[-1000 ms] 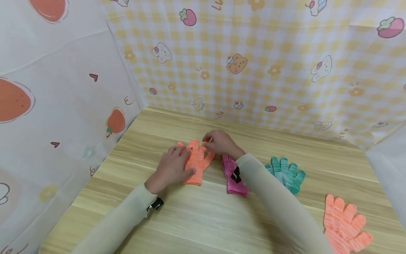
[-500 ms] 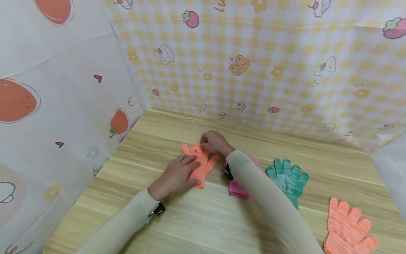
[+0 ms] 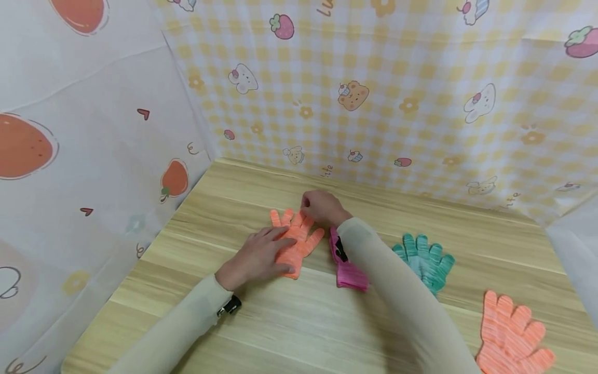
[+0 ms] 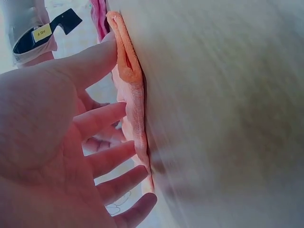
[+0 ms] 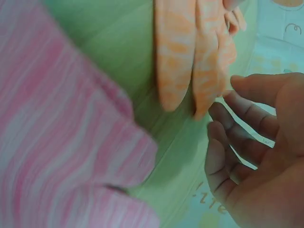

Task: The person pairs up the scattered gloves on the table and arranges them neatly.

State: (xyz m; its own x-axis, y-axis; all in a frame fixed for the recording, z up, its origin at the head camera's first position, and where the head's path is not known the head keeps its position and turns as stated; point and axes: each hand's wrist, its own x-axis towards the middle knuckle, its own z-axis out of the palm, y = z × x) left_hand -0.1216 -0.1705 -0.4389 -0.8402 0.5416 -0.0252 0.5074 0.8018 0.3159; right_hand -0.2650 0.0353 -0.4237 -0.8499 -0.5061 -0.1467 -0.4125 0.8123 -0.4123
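Note:
An orange knit glove (image 3: 294,244) lies flat on the wooden table, its fingers spread toward the back wall. My left hand (image 3: 257,254) rests across its palm and cuff with fingers extended; in the left wrist view the fingertips touch the glove's folded orange cuff (image 4: 127,52). At the glove's far end my right hand (image 3: 323,206) pinches a finger of it between thumb and fingertips. The right wrist view shows these glove fingers (image 5: 175,61) beside the bent hand. Just to the right lies a magenta glove (image 3: 352,276), partly hidden under my right forearm.
Farther right on the table (image 3: 299,322) lie a green glove (image 3: 425,262) and, nearer the front right, another orange glove (image 3: 511,330). A yellow checked cloth (image 3: 374,124) hangs along the back edge, and a white printed cloth (image 3: 107,171) closes off the left side.
The orange glove's middle fingers, bunched under my right hand half a second ago, now lie spread apart. My right hand has shifted slightly right; my left has stayed on the glove.

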